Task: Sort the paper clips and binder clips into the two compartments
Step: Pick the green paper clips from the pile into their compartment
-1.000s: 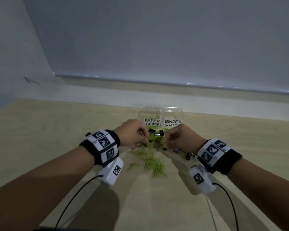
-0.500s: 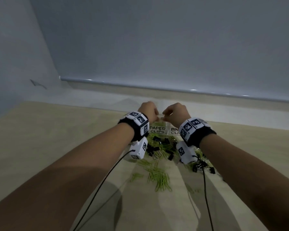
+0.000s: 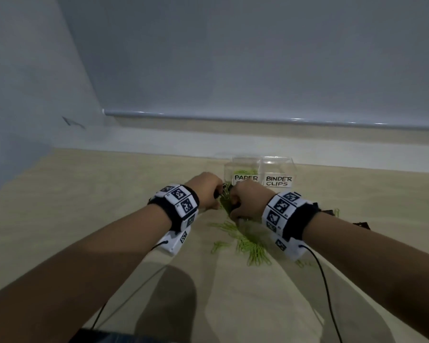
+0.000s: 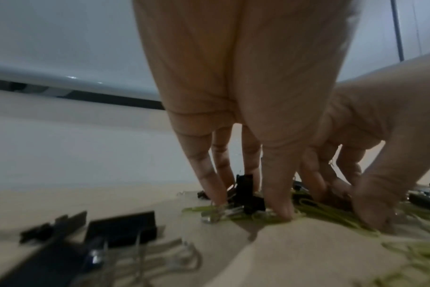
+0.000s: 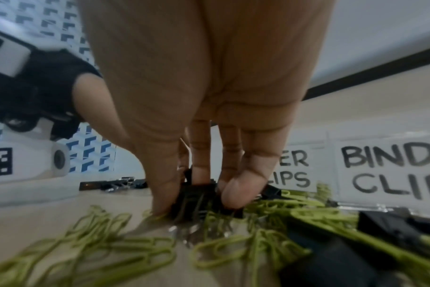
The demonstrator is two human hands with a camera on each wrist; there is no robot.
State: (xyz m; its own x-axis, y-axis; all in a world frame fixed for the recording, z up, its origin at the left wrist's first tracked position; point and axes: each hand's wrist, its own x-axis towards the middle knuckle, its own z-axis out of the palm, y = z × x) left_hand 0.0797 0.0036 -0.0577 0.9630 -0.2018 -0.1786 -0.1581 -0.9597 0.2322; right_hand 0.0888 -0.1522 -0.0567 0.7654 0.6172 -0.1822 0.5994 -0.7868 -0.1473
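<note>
Nearest me on the tabletop [image 3: 60, 219] lies a loose spread of green paper clips [image 3: 252, 246], still unsorted. Just past them both hands are down in the mixed heap. My left hand [image 3: 207, 191] has its fingers pointed straight down around a black binder clip [image 4: 244, 191]; fingertips touch the pile, but I cannot tell whether that grip has closed on anything. My right hand [image 3: 249, 201] has thumb and fingers curled round another black binder clip [image 5: 197, 198], pinching it while it still sits among the paper clips.

More binder clips lie scattered to either side (a few by my left wrist, some behind the right wristband).

Beyond the hands stands the clear box [image 3: 278, 167], its two compartments labelled PAPER CLIPS and BINDER CLIPS. A few green clips show in the paper compartment; the binder side looks bare from here. So I judge the sort barely begun, most of both kinds remaining.

The box sits just beyond the heap, close to the tabletop's far edge by the wall. Open tabletop stretches wide to the left; hands crowd each other, nearly touching.
</note>
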